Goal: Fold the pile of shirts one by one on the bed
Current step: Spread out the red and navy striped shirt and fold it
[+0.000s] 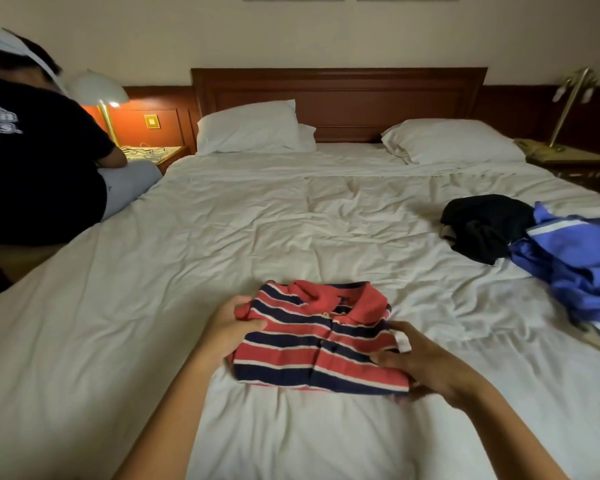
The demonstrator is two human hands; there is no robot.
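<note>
**Shirt in hand: striped polo folded, held by both side edges**

Near edge of bed, centre. Red, navy and white striped polo [312, 344] lies as a compact rectangle, collar up and facing the headboard, placket buttoned, sleeves tucked out of sight.

Left hand [234, 329] grips the polo's left edge. Thumb lies on top, fingers are curled round the fold near the shoulder.

Right hand [426, 367] holds the right edge. Thumb rests on the stripes, forefinger reaches along the side toward a small white tag, and the other fingers tuck under the lower corner. Both hands have cloth in them; neither is free.

Judgement: folding of this shirt looks finished or nearly so. The step in hand is squaring or lifting the packet.

Next move likely calls for keeping both sides pinched so the folds do not spring open. The packet then needs setting down on bare sheet, away from the unfolded pile.

Bed [222, 237]: white sheet, rumpled across the middle.

Toward the right edge, well apart from the polo, a black garment [485, 226] lies crumpled. A blue garment [575, 258] with a white stripe touches it on its right side. Both are unfolded and presumably next.

At the left edge another person [39, 161] sits in a dark T-shirt, turned away.

Far end: two white pillows [246, 128] against a dark wooden headboard [340, 98].
</note>
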